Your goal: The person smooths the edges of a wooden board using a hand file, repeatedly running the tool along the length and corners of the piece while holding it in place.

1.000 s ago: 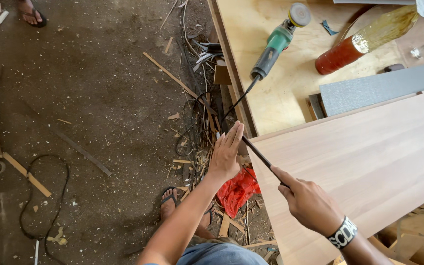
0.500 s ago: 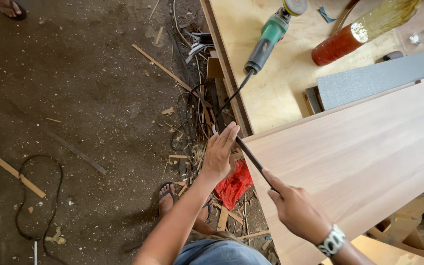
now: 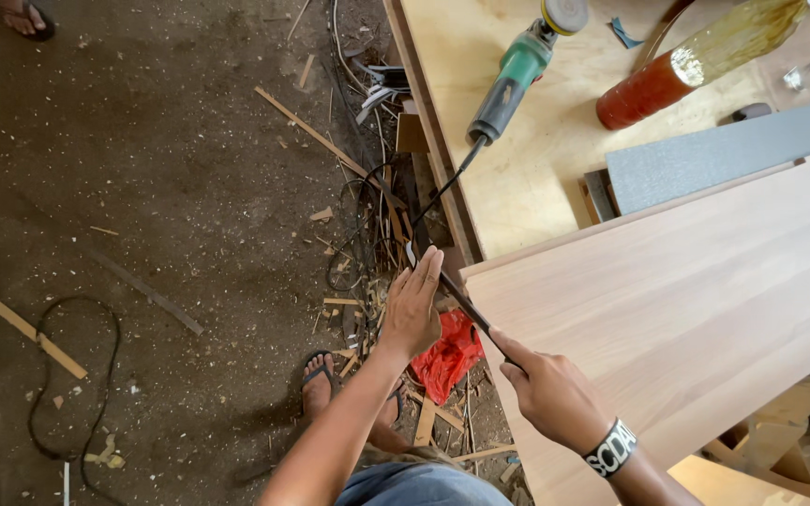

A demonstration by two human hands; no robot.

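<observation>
Seen from the head camera, an orange-red tube (image 3: 696,67) with a yellowish upper part lies slanted on the plywood bench (image 3: 517,187) at the top right, its printing too small to tell. Just below it sits a flat grey board (image 3: 724,155). A green-bodied power tool (image 3: 517,75) with a round pad at its head lies on the bench too, its black cord (image 3: 442,192) running down over the bench edge toward the floor (image 3: 142,187). A crumpled red bag (image 3: 450,354) lies on the floor among wood scraps, beside a sandalled foot (image 3: 319,379).

A long pale wood panel (image 3: 686,309) lies slantwise across the lower right. A thin dark file (image 3: 461,298) rests along the panel's near corner edge. The right hand (image 3: 555,394), a black-and-white wristband (image 3: 609,448) on its wrist, is closed around the file's lower end. The left hand (image 3: 412,305) is mostly open, fingers straight and together, the fingertips pressing on the file's upper end just off the panel's corner.

A black cable (image 3: 77,375) loops on the dirt floor at left, near a wood strip (image 3: 35,335).
</observation>
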